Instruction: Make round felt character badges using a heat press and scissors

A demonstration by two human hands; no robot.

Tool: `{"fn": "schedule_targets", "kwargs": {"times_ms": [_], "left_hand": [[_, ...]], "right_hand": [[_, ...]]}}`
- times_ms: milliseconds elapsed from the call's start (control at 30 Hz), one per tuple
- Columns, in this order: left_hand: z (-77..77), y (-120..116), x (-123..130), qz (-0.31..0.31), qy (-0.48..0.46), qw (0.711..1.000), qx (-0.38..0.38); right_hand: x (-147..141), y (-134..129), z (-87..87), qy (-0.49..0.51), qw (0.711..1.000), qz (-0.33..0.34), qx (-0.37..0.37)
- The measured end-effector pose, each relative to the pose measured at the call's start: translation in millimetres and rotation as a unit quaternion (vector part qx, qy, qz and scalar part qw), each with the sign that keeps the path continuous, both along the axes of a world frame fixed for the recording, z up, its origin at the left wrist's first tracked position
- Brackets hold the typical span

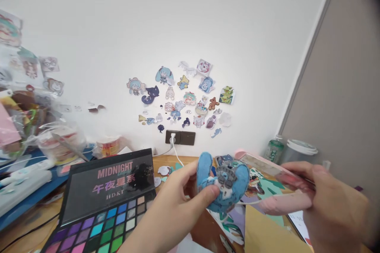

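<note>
Landmark for all places: the open eyeshadow palette (78, 193), lid raised and lettered MIDNIGHT, rows of purple, blue and green pans below, near edge cut off by the view

Left hand (178, 203): one, to the right of the palette, wrist crossing in front of its near right corner; closed around the toy, thumb pressed on the front
Blue plush toy (237, 189): one, right of the palette, gripped in the left hand; long rounded ears, small face with grey patches
Right hand (332, 199): one, far right of the palette; closed, gripping a flat pink-edged panel (264, 164) and a rounded pink piece (282, 204); whether these two are joined, cannot tell; a thin whitish strip runs from the pink piece towards the toy
Yellow sheet (267, 235): right of the palette, below the pink piece
Wall socket (187, 138): beyond the palette, to its right; white plug (172, 139) inserted
Character stickers (190, 99): a cluster on the wall above the socket, beyond the palette
Green bottle (274, 149) and lidded tub (299, 153): beyond and well right of the palette, side by side
White power strip (26, 187): left of the palette
</note>
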State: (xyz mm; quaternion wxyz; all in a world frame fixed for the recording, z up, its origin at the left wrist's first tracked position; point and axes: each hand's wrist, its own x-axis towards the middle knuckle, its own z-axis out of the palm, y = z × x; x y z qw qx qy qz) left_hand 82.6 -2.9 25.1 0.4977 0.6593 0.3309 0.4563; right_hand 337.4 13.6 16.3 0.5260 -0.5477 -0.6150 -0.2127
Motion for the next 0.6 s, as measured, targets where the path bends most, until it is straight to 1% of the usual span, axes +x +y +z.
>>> {"fn": "schedule_targets", "kwargs": {"times_ms": [67,167,233,300,400,600], "left_hand": [[1.7,-0.7,-1.6,0.014,0.026,0.999,0.018],[4.7,-2.9,-3.4,0.035,0.065,0.997,0.034],[6.1,-4.4,-3.8,0.041,0.079,0.995,0.038],[6.3,-5.5,-3.8,0.048,0.092,0.994,0.046],[4.4,-6.3,-3.6,0.057,0.118,0.990,0.059],[1.3,-5.2,-2.4,0.079,0.167,0.975,0.127]], "right_hand": [[-7.7,-3.0,2.8,0.025,0.999,-0.021,-0.010],[-24.8,-10.0,11.2,0.100,0.991,-0.053,-0.071],[-35.2,-14.0,16.9,0.120,0.987,-0.066,-0.089],[-41.4,-16.3,20.5,0.120,0.988,-0.071,-0.072],[-43.3,-17.3,21.7,0.116,0.990,-0.072,-0.048],[-41.4,-18.8,22.0,0.109,0.989,-0.073,-0.061]]}}
